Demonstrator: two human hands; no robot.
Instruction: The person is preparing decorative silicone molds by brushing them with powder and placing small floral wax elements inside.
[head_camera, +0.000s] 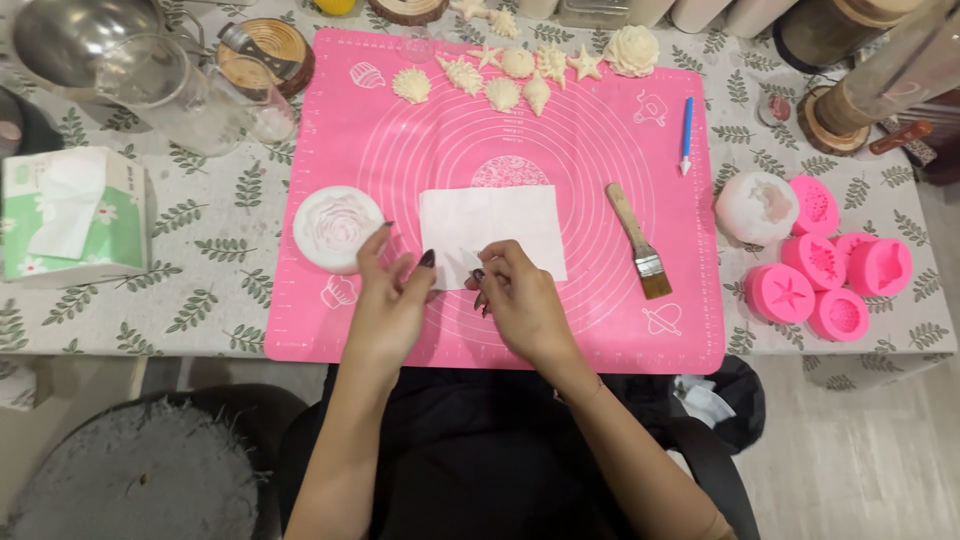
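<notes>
A white tissue (490, 228) lies flat in the middle of a pink silicone mat (600, 330). My left hand (392, 300) and my right hand (518, 300) meet at the tissue's near edge, fingertips pinching a small pale piece (466, 262) between them; which hand holds it is unclear. A round white rose-shaped mould (336, 228) sits just left of my left hand. A wooden-handled brush (637, 240) lies to the right of the tissue.
Several cream shell and star shapes (505, 75) line the mat's far edge, with a blue tool (687, 135) at right. Pink moulds (830, 275) and a white ball (756, 207) sit right of the mat. A tissue box (70, 215) and glass jug (150, 85) stand left.
</notes>
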